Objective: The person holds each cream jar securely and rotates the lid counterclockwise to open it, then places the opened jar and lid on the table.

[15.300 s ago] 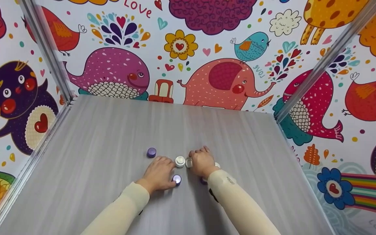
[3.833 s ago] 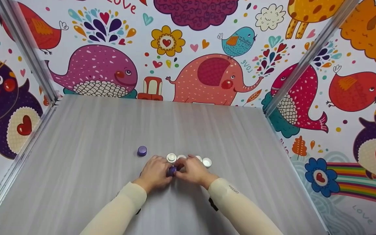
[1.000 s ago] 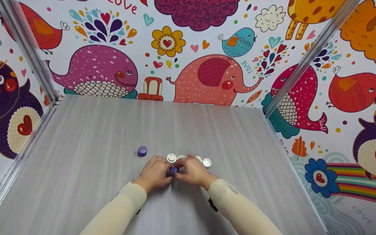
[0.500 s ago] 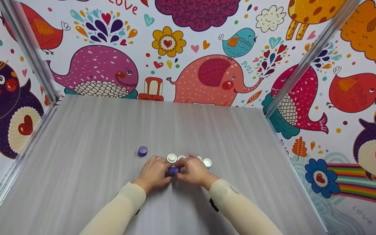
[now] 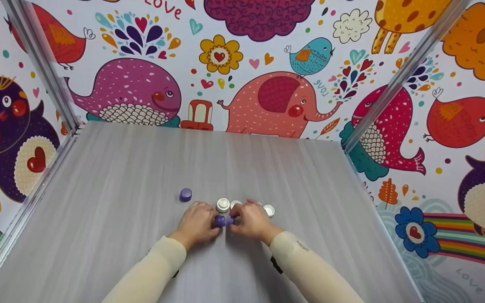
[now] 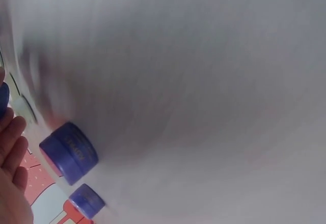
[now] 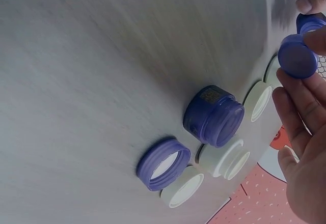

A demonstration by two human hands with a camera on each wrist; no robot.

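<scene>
Facing each other at the lower middle of the head view, a small purple plastic-looking jar (image 5: 219, 221) and a small round purple cap (image 5: 231, 220) are held just apart, probably aligned so neck and cap share one axis. The left hand (image 5: 196, 221) grips the jar, its neck bared toward the cap; the right hand (image 5: 253, 221) pinches the cap by its rim between thumb and fingertips, a hold that likely leaves it free to turn. At the lower middle of the right wrist view, a larger open purple jar (image 7: 211, 114) stands on the grey wood-grain table (image 5: 141, 164) near a purple threaded lid (image 7: 147, 167) and an open white jar (image 7: 224, 155), perhaps grouped for easy reach. A purple cylindrical container (image 5: 185, 195) sits apart, above the left hand in the head view. The left wrist view crops that hand, so its exact finger placement is hard to tell.
</scene>
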